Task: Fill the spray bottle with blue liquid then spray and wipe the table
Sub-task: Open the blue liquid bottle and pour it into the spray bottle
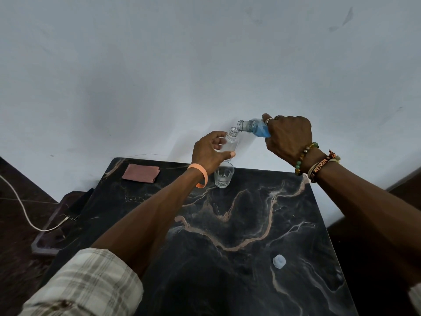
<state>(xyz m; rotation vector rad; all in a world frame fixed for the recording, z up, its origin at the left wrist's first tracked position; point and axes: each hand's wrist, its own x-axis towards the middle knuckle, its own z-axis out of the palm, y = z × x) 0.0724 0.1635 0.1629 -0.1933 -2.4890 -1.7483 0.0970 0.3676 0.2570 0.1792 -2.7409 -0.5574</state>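
At frame centre, above the table's [250, 213] far edge, the left hand [209, 151] grips the empty spray bottle [230, 142]. The right hand [289, 137] grips the tilted blue bottle [252, 127]. Best to line the mouths up closely and tip slowly, so nothing spills.

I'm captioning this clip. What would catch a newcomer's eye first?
The right hand tilts a bottle of blue liquid toward the clear bottle gripped by the left hand, mouths almost meeting above the far edge of the table. A glass stands below; a pink cloth lies at the far left corner, a pale cap near the right.
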